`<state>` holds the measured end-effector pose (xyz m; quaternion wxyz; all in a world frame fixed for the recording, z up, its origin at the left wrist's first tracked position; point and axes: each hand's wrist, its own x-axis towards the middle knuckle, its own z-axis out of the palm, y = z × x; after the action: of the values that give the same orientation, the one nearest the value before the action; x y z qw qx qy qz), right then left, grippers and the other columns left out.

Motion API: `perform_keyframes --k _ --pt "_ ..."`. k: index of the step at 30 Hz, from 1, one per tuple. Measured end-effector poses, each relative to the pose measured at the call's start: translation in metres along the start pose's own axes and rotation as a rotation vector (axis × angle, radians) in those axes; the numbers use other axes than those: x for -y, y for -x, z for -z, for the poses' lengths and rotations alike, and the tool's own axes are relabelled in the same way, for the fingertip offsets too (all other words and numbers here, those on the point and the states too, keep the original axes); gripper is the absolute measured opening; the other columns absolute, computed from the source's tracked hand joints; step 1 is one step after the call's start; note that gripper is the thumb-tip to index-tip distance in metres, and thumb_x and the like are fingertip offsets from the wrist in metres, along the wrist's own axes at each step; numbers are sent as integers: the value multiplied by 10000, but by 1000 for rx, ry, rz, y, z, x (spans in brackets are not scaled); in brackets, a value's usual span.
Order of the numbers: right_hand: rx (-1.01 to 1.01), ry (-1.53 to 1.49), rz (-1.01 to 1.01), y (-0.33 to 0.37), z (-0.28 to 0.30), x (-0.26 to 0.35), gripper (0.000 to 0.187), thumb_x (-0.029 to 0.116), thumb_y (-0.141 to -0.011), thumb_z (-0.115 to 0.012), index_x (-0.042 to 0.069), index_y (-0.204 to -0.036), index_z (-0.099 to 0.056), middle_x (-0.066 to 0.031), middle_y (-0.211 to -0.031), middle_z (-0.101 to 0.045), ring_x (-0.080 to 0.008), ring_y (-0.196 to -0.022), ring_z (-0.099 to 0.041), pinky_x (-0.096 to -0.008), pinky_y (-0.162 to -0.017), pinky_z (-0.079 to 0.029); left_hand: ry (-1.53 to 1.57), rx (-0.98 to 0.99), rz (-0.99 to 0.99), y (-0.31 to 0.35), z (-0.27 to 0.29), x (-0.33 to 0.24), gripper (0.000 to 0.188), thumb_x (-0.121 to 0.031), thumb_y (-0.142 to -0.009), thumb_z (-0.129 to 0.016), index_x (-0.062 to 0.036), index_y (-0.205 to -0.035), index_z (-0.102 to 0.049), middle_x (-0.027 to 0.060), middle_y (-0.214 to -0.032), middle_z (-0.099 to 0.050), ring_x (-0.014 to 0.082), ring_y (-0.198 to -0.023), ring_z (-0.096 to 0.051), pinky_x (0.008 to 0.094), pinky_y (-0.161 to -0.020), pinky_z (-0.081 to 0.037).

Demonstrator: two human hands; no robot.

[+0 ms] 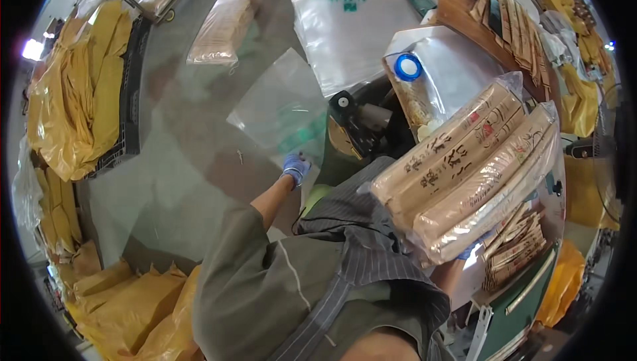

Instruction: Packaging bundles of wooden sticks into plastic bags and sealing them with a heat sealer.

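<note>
Plastic bag (273,99), eleven o'clock: likely light, limp, slippery, best pinched at its edge, where the left hand (296,167) seems clamped, fingers together. Packs (458,158), three o'clock: likely heavy, best cradled underneath; right hand (468,252) there, fingers hidden, cannot tell.

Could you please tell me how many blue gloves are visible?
2: one on the left hand, at the clear bag; one on the right hand, mostly hidden by the wrapped packages.

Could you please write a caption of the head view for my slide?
Gloved left hand holds a clear bag; gloved right hand, mostly hidden, is by wrapped packs.
</note>
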<state>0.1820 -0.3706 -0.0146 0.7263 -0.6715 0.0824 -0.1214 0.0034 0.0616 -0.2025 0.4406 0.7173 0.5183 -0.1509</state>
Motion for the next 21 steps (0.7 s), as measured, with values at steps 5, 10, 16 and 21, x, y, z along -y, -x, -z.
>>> perform_keyframes --k 5,10,16,21 --pt "369 -640 -377 29 -15 69 653 441 -767 -569 51 -1262 -401 -127 -1177 -505 -242 -1046 -508 -388 -901 -429 29 -501 -381 -17 62 -27 421 -186 -664 -640 -51 -1050 -541 160 -909 -597 289 -805 -586 359 -722 -465" --pt "57 42 -415 14 18 43 410 308 -736 -590 36 -1038 -538 -80 -934 -576 -204 -885 -547 -342 -825 -444 245 -403 -851 40 61 -158 377 -134 -711 -650 -19 -1047 -523 118 -925 -577 241 -777 -572 325 -714 -471" --pt "-39 -140 -540 -13 20 24 274 217 -753 -602 3 -922 -568 -62 -810 -589 -153 -688 -570 -271 -650 -481 203 575 -1285 181 -42 -266 783 -372 -655 -730 1 -1246 -376 201 -1172 -460 348 -1089 -456 358 -928 -370" --pt "89 426 -117 -88 28 33 360 311 -782 -605 -12 -935 -570 -102 -858 -587 -186 -781 -572 -302 -675 -463 -447 361 -1319 214 -97 -361 937 -390 -567 -741 38 -1270 -294 265 -1223 -390 378 -1163 -387 404 -963 -342"
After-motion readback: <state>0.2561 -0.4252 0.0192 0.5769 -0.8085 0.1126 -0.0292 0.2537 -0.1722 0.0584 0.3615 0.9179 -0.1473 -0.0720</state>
